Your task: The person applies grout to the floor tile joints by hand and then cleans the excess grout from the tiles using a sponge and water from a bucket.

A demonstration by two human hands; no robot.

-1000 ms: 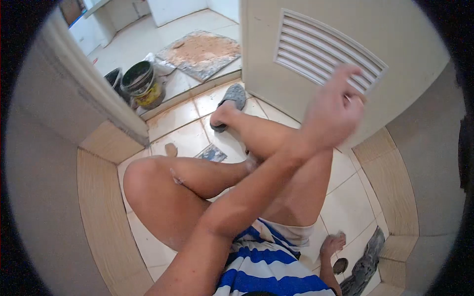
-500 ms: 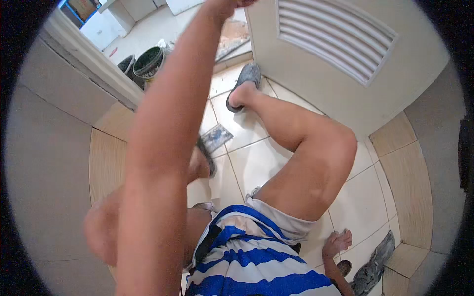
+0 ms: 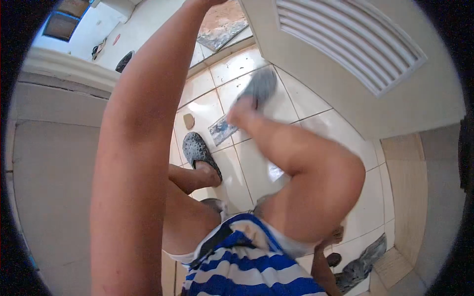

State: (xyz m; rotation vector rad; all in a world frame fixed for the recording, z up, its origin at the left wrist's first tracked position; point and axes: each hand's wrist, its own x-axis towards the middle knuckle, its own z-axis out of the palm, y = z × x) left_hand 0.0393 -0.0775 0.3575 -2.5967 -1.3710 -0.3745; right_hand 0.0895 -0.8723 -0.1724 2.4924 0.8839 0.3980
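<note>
While the left hand (image 3: 210,2) is cut off at the top edge, near the dusty slab (image 3: 222,23), can't tell its grip. Right hand (image 3: 337,235) is low by the floor (image 3: 368,197), partly behind the thigh, grip also unclear; round dark piece (image 3: 334,259) and crumpled gray cloth (image 3: 364,265) lie near it. Stained flat piece (image 3: 221,130) sits between slippers, tan chunk (image 3: 188,121) near the left one.

- Left hand (image 3: 213,2): mostly cut off by the top edge.
- Right hand (image 3: 337,235): partly hidden behind the bare right thigh (image 3: 308,212).
- Grey closed-toe slip-on shoe (image 3: 262,87), right foot: blurred.
</note>
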